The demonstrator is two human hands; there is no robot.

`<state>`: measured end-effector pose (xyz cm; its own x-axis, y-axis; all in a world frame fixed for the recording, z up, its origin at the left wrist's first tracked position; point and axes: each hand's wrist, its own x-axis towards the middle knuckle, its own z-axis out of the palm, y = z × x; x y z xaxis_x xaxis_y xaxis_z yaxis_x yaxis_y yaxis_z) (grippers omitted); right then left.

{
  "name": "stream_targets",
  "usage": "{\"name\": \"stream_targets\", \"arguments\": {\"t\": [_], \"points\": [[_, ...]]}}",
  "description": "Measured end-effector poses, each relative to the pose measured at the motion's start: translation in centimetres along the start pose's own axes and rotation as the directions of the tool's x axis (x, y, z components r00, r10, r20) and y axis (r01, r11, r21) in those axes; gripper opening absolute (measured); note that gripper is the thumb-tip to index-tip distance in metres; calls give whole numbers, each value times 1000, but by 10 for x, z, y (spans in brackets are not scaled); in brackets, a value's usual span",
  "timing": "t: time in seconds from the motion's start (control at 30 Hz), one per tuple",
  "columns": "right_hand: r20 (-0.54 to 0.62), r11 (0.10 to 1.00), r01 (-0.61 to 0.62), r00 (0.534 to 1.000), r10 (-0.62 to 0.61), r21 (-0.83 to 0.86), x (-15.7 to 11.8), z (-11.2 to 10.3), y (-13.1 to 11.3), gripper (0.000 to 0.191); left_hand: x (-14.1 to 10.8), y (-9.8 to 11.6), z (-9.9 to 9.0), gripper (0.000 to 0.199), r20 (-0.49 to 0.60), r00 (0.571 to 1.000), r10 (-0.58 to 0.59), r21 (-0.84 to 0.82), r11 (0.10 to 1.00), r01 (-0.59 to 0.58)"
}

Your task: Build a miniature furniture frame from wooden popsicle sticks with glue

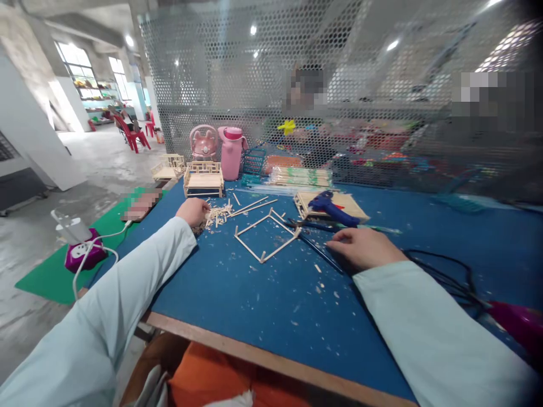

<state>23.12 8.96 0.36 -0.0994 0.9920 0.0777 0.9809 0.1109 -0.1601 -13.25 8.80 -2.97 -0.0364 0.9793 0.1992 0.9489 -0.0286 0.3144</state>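
My left hand [194, 213] is at the left edge of a pile of short wooden stick pieces [218, 216], its fingers curled together at the pile; what they hold is too small to make out. A square frame of thin sticks [249, 250] with short upright pegs at its corners lies mid-table. My right hand [365, 247] rests right of it, beside the handles of dark pliers [318, 251], fingers bent and thumb near the fingertips, with nothing visible in them. Behind it, a blue glue gun [335, 208] lies on a stack of wooden pieces [358, 208].
Small wooden furniture models [203, 180], a pink bottle [231, 155] and bundled sticks [300, 176] line the back, before a perforated metal screen [237, 68]. Black cables [449, 268] lie at right. A purple power socket [80, 254] and a phone [142, 204] are at left.
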Motion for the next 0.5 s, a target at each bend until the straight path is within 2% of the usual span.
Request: {"name": "stream_targets", "arguments": {"t": [0.1,0.3,0.37,0.5], "points": [[-40,1000,2,999,-3,-23,-1,1,-1,20,-1,-1,-4,23,35,999,-16,-17,1000,17],[-47,999,32,998,-31,13,0,5,0,19,-7,-9,-17,10,177,984,1,-78,997,13],[-49,999,32,998,-31,15,-1,4,-1,19,-7,-11,-20,14,165,986,-6,-84,996,20],[-25,1000,1,1000,0,26,-3,1,-3,21,-7,-10,-24,18,56,997,-44,-79,996,48]]}}
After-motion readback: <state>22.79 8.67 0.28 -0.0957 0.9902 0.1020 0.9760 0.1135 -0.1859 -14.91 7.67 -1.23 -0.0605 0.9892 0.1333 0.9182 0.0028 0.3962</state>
